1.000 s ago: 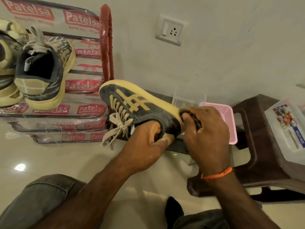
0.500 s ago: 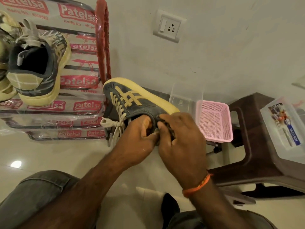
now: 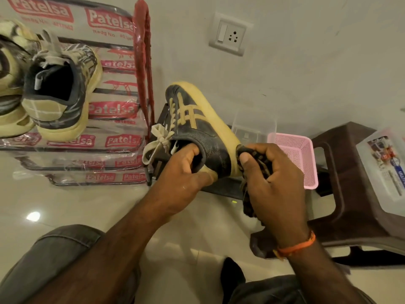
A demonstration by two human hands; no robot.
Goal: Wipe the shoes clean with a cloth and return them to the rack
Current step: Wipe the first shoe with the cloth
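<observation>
A dark sneaker (image 3: 197, 126) with tan stripes, pale laces and a yellowed sole is held up on its side in front of the wall. My left hand (image 3: 186, 172) grips it at the heel, fingers tucked inside the collar. My right hand (image 3: 274, 183) holds a dark patterned cloth (image 3: 252, 194) bunched against the sole edge near the heel. Two other sneakers (image 3: 59, 93) sit on the plastic-wrapped shoe rack (image 3: 122, 141) at the left.
A pink mesh basket (image 3: 293, 159) and a clear box (image 3: 252, 126) stand behind my right hand. A brown plastic stool (image 3: 341, 194) at the right carries a white lidded container (image 3: 385, 172). A wall socket (image 3: 230, 36) is above. My knees are at the bottom.
My right hand with the cloth slid along the sole, toward the middle and back to the heel end. The shoe tilted more upright and shifted slightly right.
</observation>
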